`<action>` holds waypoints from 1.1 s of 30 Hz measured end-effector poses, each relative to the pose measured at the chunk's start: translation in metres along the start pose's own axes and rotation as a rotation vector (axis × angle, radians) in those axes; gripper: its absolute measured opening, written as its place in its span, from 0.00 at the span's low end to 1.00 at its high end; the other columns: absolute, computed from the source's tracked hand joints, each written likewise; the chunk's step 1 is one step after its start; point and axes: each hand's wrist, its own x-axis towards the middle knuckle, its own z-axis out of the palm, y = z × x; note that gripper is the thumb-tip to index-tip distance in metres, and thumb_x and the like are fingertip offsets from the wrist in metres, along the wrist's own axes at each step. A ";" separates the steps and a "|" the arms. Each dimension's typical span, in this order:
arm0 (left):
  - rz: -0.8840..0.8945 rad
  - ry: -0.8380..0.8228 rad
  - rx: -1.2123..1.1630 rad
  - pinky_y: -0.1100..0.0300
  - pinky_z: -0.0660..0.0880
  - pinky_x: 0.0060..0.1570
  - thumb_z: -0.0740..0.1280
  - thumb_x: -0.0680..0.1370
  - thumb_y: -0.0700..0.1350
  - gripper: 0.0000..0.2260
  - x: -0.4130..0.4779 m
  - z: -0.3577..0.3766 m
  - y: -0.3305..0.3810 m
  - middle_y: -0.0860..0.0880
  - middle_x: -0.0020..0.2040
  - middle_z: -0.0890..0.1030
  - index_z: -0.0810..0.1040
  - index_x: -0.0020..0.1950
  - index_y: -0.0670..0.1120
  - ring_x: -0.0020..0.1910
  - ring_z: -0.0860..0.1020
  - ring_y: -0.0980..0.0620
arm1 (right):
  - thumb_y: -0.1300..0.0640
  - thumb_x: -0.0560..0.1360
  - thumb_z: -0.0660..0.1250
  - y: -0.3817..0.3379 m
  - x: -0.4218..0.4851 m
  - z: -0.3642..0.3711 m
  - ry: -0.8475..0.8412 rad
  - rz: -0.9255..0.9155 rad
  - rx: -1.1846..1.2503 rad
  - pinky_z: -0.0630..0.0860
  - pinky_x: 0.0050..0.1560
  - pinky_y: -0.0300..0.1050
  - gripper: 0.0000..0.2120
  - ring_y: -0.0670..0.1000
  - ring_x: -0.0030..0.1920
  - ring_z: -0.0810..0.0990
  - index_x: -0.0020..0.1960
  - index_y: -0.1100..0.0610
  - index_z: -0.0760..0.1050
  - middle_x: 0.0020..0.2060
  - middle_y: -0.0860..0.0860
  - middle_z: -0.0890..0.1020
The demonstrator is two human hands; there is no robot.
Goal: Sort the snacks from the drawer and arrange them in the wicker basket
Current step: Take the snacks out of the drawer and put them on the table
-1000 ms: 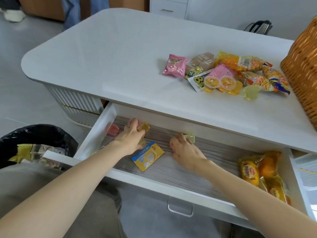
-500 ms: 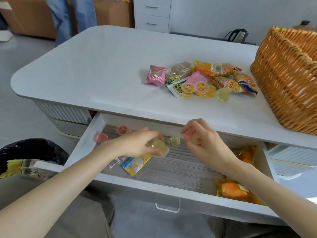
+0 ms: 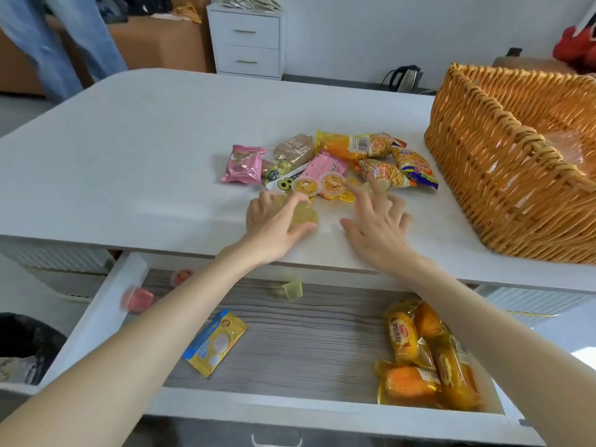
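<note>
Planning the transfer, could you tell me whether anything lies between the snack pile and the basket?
Nothing visible does: bare table separates the pile from the basket. The left hand holds a jelly beside the pile; the right hand is open.

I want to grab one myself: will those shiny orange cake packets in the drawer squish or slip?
Probably squishy: the cake packets look puffy, with rounded cakes inside thin wrap, so hold gently. The glossy film may be a bit slippery. Lying flat in the drawer, they likely won't roll.
</note>
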 end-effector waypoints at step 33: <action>-0.188 -0.086 -0.047 0.61 0.72 0.45 0.67 0.77 0.49 0.07 -0.120 -0.065 -0.117 0.56 0.44 0.79 0.77 0.54 0.53 0.43 0.77 0.57 | 0.54 0.79 0.61 -0.077 -0.093 0.031 -0.053 -0.476 0.239 0.78 0.38 0.52 0.06 0.43 0.44 0.71 0.55 0.51 0.74 0.47 0.42 0.75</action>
